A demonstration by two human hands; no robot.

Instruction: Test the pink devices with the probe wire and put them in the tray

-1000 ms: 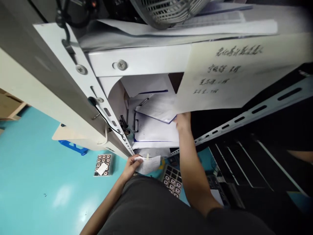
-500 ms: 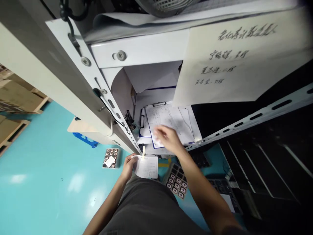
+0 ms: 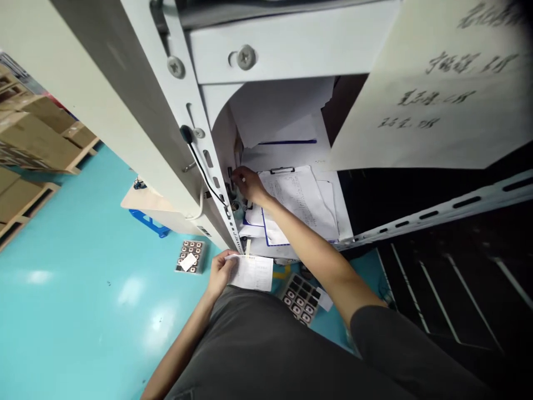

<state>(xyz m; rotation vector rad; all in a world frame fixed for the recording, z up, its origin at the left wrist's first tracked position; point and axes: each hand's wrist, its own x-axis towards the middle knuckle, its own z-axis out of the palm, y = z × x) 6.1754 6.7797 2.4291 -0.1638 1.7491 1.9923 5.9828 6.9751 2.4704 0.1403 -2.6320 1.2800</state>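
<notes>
Right hand (image 3: 249, 184), exact grip unclear

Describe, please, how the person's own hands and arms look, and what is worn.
The left hand and right hand wear no gloves. The right arm has a dark grey sleeve ending near the elbow; the left arm is bare as far as it shows. No watch is visible.

The right hand (image 3: 249, 184) and the left hand (image 3: 220, 272) are bare, and so are the forearms (image 3: 306, 236). Behind the hands spreads a dark grey shirt (image 3: 266, 344), plain, with soft creases. Its short sleeve (image 3: 387, 325), the same grey, stops well behind the right hand. Behind the left hand, a small outlined patch (image 3: 183, 395) marks the shirt, partly cut off.
</notes>
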